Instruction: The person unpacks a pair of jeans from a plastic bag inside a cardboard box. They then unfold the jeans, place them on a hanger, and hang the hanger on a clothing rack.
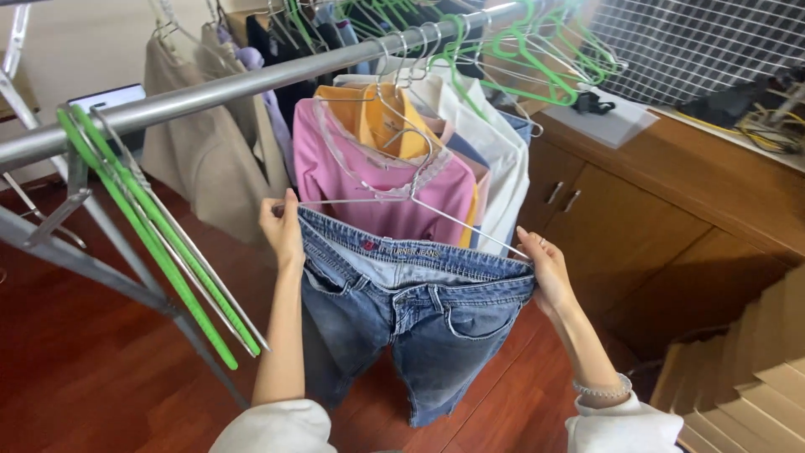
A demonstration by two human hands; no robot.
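Beside wooden cabinets point(671, 210) and over a red-brown floor point(75, 369), a metal rail point(251, 84) carries hung clothes and green hangers point(537, 50). Below the rail's middle, the left hand point(283, 228) and right hand point(545, 270) each pinch one end of the waistband of blue jeans point(419, 310), held spread against a wire hanger point(402, 180) before a pink top point(369, 180).

Faded blue denim jeans point(419, 310), coarse and matt, hang from a thin shiny wire hanger point(402, 197). Above the grips: a smooth grey metal rail point(251, 84); below: glossy reddish wood floor point(84, 369).
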